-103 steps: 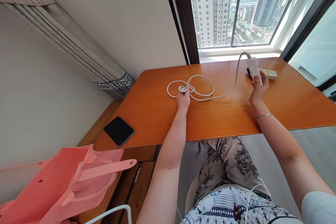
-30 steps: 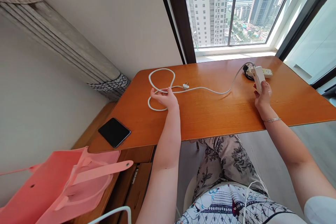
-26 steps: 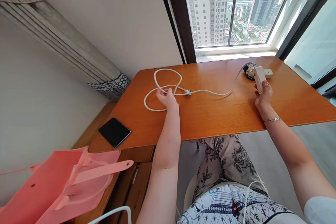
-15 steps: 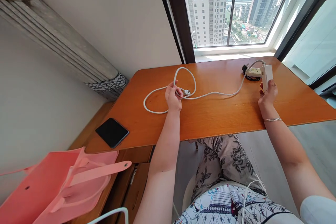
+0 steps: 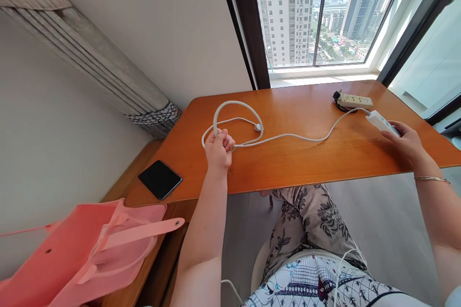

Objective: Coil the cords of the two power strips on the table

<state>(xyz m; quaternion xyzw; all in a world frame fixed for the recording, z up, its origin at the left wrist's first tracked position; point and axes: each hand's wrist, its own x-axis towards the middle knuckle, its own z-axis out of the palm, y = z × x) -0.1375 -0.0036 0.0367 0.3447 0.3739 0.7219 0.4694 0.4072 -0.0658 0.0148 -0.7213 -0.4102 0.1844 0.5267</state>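
Note:
My left hand [image 5: 219, 149] is closed around a white power cord [image 5: 298, 137], which loops up above the fist and runs across the table to the right. The cord's plug [image 5: 258, 127] lies beside the loop, just right of my left hand. At the cord's other end, my right hand [image 5: 406, 140] grips a white power strip [image 5: 381, 123], tilted with its cord end pointing left toward the window side. Behind it a second, cream power strip [image 5: 356, 101] with a black plug and cord rests on the table, apart from my hand.
The brown wooden table [image 5: 288, 168] stands against the window. A black phone [image 5: 160, 180] lies at its left front corner. Lower left, a pink bag or bin with a strap [image 5: 118, 244] sits beside the table. A tied curtain [image 5: 108, 67] hangs at left.
My right hand has moved right and toward me with the white power strip, turning it from upright to slanted. My left hand has shifted left, pulling the cord into a bigger loop.

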